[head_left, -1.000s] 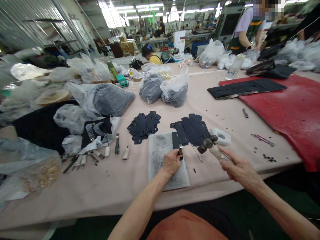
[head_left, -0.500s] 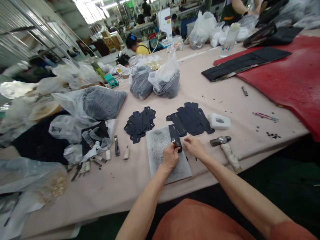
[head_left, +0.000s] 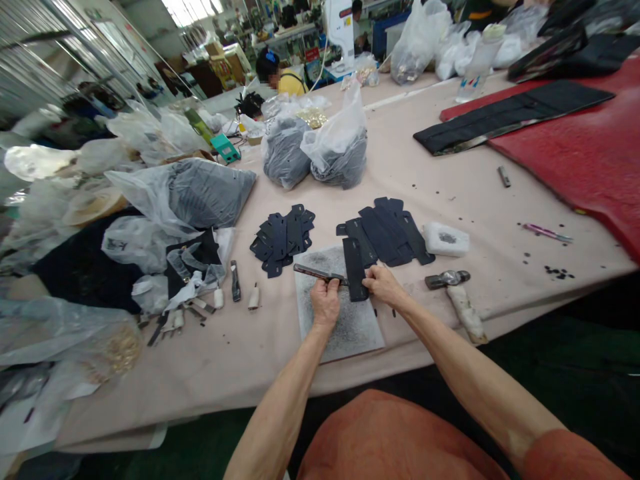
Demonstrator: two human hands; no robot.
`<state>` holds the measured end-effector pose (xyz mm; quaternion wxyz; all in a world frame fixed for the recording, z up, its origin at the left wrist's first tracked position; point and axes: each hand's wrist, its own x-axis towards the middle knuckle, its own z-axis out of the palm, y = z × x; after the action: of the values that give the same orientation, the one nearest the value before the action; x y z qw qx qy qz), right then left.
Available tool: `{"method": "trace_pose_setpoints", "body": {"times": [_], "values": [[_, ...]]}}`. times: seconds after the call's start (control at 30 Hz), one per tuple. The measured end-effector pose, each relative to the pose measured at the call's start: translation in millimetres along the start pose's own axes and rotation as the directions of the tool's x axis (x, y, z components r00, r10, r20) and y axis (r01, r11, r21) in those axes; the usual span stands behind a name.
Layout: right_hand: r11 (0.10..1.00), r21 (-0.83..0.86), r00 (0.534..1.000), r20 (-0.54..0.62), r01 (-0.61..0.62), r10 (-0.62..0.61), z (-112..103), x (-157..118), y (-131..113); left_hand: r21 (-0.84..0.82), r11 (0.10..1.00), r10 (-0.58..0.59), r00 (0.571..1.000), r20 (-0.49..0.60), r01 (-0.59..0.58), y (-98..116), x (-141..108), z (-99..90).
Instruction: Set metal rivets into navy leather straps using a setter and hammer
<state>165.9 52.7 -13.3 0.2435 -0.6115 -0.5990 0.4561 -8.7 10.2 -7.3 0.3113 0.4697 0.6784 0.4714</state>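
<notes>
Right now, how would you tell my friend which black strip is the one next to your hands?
Start at the long pale pink table. Near its front edge lies a speckled grey board, and on it sits one long black strip. Unlike the two heaps of black pieces just beyond, this strip lies on the board, with the right hand touching its edge.

My left hand [head_left: 325, 300] now holds the thin metal tool [head_left: 315, 271] flat, and my right hand [head_left: 383, 283] has put the hammer [head_left: 447, 279] down.
</notes>
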Motion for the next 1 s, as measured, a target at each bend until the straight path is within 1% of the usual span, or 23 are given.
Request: {"method": "trace_pose_setpoints", "body": {"times": [0.1,0.17,0.23,0.27,0.33,0.4,0.43,0.5,0.6,0.67,0.7,0.77,0.83,0.9,1.0], "values": [[0.995,0.102,0.999,0.045,0.02,-0.025,-7.3,-6.2,-1.0,-0.025,1.0,0.008,1.0,0.018,-0.007,3.4,-6.2,-4.7],[0.987,0.156,0.997,0.069,0.027,-0.038,-11.1,-11.2,-5.1,-0.042,0.999,-0.007,1.0,0.019,0.008,5.2,-11.3,-4.0],[0.969,0.246,0.995,0.09,0.018,-0.042,-12.4,-16.2,-10.3,-0.105,0.993,-0.045,0.998,0.034,0.048,6.9,-15.4,-0.5],[0.953,0.303,0.994,0.101,0.009,-0.042,-12.2,-18.5,-12.7,-0.169,0.982,-0.073,0.996,0.051,0.08,8.1,-16.8,1.6],[0.91,0.413,0.992,0.12,-0.011,-0.043,-10.3,-22.5,-16.2,-0.343,0.921,-0.154,0.982,0.108,0.182,11.9,-18.4,5.4],[0.879,0.475,0.992,0.118,-0.026,-0.035,-7.6,-25.1,-18.1,-0.503,0.809,-0.24,0.952,0.189,0.304,17.3,-19.1,7.0],[0.869,0.493,0.994,0.107,-0.031,-0.025,-6.3,-25.8,-18.7,-0.555,0.75,-0.274,0.933,0.235,0.36,20.2,-19.4,6.8],[0.852,0.522,0.997,0.078,-0.041,0.0,-4.4,-26.4,-19.9,-0.602,0.659,-0.308,0.892,0.331,0.451,25.6,-20.2,5.2],[0.838,0.544,0.999,0.048,-0.042,0.019,-4.3,-27.3,-23.4,-0.615,0.596,-0.308,0.854,0.419,0.516,30.7,-22.2,2.3],[0.845,0.535,1.0,0.018,0.0,-0.011,-6.4,-29.6,-26.9,-0.627,0.578,-0.307,0.851,0.426,0.523,32.4,-23.5,1.1],[0.854,0.519,0.999,-0.003,0.04,-0.044,-8.0,-31.5,-28.6,-0.634,0.57,-0.31,0.851,0.424,0.523,32.9,-24.0,0.7],[0.875,0.46,0.988,-0.063,0.153,-0.14,-12.1,-36.9,-31.4,-0.645,0.555,-0.318,0.85,0.42,0.526,33.9,-24.4,-0.2],[0.898,0.347,0.963,-0.105,0.269,-0.247,-16.7,-43.4,-33.2,-0.655,0.54,-0.322,0.849,0.419,0.528,34.6,-24.3,-1.0],[0.913,0.214,0.937,-0.09,0.348,-0.336,-20.6,-49.8,-34.2,-0.663,0.53,-0.322,0.849,0.419,0.528,34.8,-24.1,-1.7],[0.922,0.081,0.925,-0.023,0.38,-0.379,-23.5,-57.0,-35.4,-0.665,0.532,-0.328,0.852,0.408,0.523,33.7,-24.2,-1.7]]}}
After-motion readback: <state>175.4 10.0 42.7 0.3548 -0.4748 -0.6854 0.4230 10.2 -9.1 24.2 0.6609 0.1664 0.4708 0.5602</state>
